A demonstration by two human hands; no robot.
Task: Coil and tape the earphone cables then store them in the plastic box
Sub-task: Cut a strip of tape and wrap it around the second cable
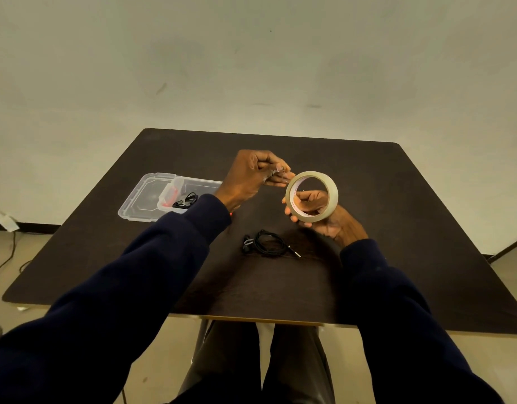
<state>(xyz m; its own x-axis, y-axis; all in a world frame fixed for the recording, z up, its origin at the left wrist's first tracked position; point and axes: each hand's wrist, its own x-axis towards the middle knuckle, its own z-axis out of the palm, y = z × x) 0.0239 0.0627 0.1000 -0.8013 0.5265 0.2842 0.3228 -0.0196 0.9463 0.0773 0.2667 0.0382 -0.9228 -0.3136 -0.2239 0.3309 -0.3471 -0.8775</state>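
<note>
The left hand [248, 177] is raised above the middle of a dark table [397, 228]. Its fingers [276, 167] are curled together in a pinch right at the upper left edge of a tape roll [333, 195]. They seem to be nipping the tape end [284, 177], though the strip is clear and hard to make out. The right hand [330, 224] holds the roll upright from below and behind. Its fingers wrap the near rim and the thumb shows through the hole in the middle. Both arms wear dark blue sleeves.

On the table just in front of the hands lies a black earphone cable [266, 244], wound into a loose coil. The earbuds are bunched at its left and the jack plug [295, 252] points out to the right. Neither hand touches it. I cannot tell whether any tape is on it.

Well off to the left sits the clear plastic box [199, 179]. What looks like its lid [140, 199] is folded open on the far left side. Inside the box rests a second coiled earphone [186, 199], small and dark, partly hidden by the left sleeve.

By my reckoning, the task is about halfway. One bundle appears to be stored, and the other is coiled and waiting. What is left is to pull off a piece of tape, wrap it round the coil on the table, and put that coil in the box with the first. Closing the lid may follow.
</note>
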